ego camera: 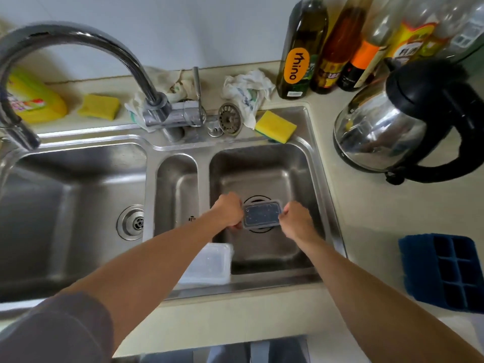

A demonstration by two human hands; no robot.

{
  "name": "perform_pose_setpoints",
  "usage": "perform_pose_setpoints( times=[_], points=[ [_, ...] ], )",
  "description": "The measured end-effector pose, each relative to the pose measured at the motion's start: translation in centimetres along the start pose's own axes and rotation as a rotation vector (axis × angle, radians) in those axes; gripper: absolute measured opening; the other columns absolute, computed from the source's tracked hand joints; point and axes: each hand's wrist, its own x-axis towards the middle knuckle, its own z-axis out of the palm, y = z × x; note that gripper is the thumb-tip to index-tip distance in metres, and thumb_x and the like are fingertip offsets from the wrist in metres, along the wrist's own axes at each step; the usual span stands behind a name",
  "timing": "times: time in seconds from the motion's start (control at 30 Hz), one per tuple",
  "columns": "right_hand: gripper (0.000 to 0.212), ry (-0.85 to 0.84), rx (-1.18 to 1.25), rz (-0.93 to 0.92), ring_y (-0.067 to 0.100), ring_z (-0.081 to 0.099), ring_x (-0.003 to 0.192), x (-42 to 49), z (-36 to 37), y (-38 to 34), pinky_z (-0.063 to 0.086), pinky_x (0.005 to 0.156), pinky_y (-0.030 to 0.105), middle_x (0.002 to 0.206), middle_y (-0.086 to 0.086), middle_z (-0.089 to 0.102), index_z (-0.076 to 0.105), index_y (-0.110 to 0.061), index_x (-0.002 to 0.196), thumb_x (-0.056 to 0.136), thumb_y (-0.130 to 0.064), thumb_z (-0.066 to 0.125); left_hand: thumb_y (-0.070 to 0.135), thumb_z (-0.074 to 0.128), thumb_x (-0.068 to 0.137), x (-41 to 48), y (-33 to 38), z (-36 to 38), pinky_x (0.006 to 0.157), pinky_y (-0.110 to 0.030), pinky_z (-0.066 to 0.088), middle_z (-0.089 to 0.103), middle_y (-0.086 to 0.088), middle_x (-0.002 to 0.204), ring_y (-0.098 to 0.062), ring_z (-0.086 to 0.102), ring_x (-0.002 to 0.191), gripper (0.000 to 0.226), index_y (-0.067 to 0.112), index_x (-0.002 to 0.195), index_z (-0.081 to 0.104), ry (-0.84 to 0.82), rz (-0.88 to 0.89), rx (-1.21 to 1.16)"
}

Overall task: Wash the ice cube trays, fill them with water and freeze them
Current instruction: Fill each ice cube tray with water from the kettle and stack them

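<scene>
Both hands hold a small tray level over the drain of the right basin. The tray lies between the hands, its short ends in their grip. The left hand curls round the tray's left end, with fingertips showing under its near corner. The right hand is curled at the right end and pinches that edge; most of its fingers are hidden behind the knuckles. A blue tray lies on the counter to the right, well apart. A clear box rests on the sink's near rim, partly under the left forearm.
</scene>
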Motion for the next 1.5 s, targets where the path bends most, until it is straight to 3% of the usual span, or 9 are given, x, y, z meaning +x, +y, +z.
perform_pose_setpoints(
  times=[0.1, 0.27, 0.43, 0.53, 1.07, 1.13, 1.3, 1.4, 1.5],
  points=[
    [0.010, 0.034, 0.016, 0.017, 0.026, 0.070, 0.086, 1.9, 1.6, 0.9, 0.058, 0.067, 0.037, 0.097, 0.013, 0.070, 0.064, -0.003, 0.104, 0.100, -0.009, 0.057, 0.010, 0.065, 0.095, 2.3, -0.1, 0.9, 0.090, -0.037, 0.059, 0.071, -0.017, 0.112, -0.029, 0.070, 0.100, 0.023, 0.000, 0.115, 0.068, 0.027, 0.066, 0.245],
    [0.009, 0.032, 0.011, 0.006, 0.028, 0.067, 0.093, 3.1, 3.0, 1.8, 0.059, 0.078, 0.043, 0.101, 0.010, 0.067, 0.063, -0.007, 0.105, 0.099, -0.012, 0.060, 0.008, 0.067, 0.093, 4.4, 0.0, 1.8, 0.086, -0.035, 0.055, 0.069, -0.021, 0.117, -0.033, 0.068, 0.107, 0.028, -0.002, 0.119, 0.066, 0.030, 0.040, 0.300],
    [0.003, 0.043, 0.010, -0.029, 0.023, 0.063, 0.085, 3.5, 3.3, 2.5, 0.038, 0.052, 0.026, 0.095, 0.005, 0.062, 0.059, -0.011, 0.100, 0.099, -0.013, 0.059, 0.004, 0.068, 0.091, 5.2, -0.2, 1.9, 0.074, -0.030, 0.052, 0.070, -0.022, 0.112, -0.033, 0.070, 0.100, 0.025, -0.003, 0.115, 0.067, 0.030, 0.015, 0.271],
    [0.005, 0.039, 0.037, -0.021, 0.019, 0.057, 0.079, 3.8, 3.2, 2.6, 0.033, 0.049, 0.022, 0.090, 0.001, 0.058, 0.056, -0.013, 0.099, 0.099, -0.015, 0.060, 0.001, 0.066, 0.092, 5.5, -0.2, 2.0, 0.074, -0.033, 0.057, 0.070, -0.023, 0.107, -0.034, 0.071, 0.093, 0.019, -0.003, 0.110, 0.068, 0.037, 0.004, 0.225],
    [0.023, -0.079, 0.102, 0.116, 0.031, 0.066, 0.091, 5.4, 4.0, 2.7, 0.054, 0.069, 0.037, 0.107, 0.019, 0.069, 0.067, 0.002, 0.109, 0.103, -0.010, 0.049, 0.009, 0.073, 0.092, 8.1, -0.6, 2.6, 0.087, -0.049, 0.060, 0.070, -0.026, 0.110, -0.041, 0.072, 0.096, 0.027, -0.005, 0.114, 0.070, -0.014, -0.083, 0.037],
    [0.023, -0.083, 0.128, 0.134, 0.035, 0.068, 0.096, 5.5, 4.0, 2.5, 0.061, 0.076, 0.043, 0.108, 0.019, 0.069, 0.068, 0.002, 0.112, 0.101, -0.008, 0.049, 0.010, 0.073, 0.091, 8.3, -0.8, 2.7, 0.087, -0.047, 0.060, 0.070, -0.025, 0.109, -0.040, 0.071, 0.095, 0.026, -0.003, 0.114, 0.070, -0.013, -0.082, 0.030],
    [0.023, -0.077, 0.110, 0.144, 0.034, 0.069, 0.098, 4.3, 3.0, 1.8, 0.057, 0.069, 0.034, 0.112, 0.018, 0.069, 0.068, 0.002, 0.117, 0.101, -0.007, 0.054, 0.020, 0.067, 0.096, 7.2, 0.0, 2.0, 0.084, -0.034, 0.052, 0.070, -0.019, 0.116, -0.031, 0.068, 0.104, 0.028, 0.001, 0.117, 0.070, -0.004, -0.034, 0.182],
    [0.022, -0.070, 0.166, 0.161, 0.029, 0.073, 0.088, 2.8, 1.5, 1.5, 0.064, 0.074, 0.041, 0.103, 0.016, 0.071, 0.067, -0.001, 0.117, 0.103, -0.010, 0.054, 0.038, 0.055, 0.102, 5.5, 1.1, 1.0, 0.073, -0.031, 0.048, 0.069, -0.019, 0.110, -0.026, 0.064, 0.088, 0.037, 0.003, 0.100, 0.065, 0.055, -0.007, 0.012],
    [0.018, -0.051, 0.254, 0.127, 0.020, 0.075, 0.072, 0.3, -0.7, 0.3, 0.064, 0.063, 0.031, 0.090, 0.010, 0.072, 0.067, -0.004, 0.115, 0.102, -0.014, 0.058, 0.059, 0.039, 0.102, 3.3, 2.1, -0.1, 0.073, -0.028, 0.047, 0.066, -0.015, 0.113, -0.023, 0.062, 0.089, 0.057, 0.009, 0.111, 0.065, 0.193, 0.016, -0.226]
  ],
)
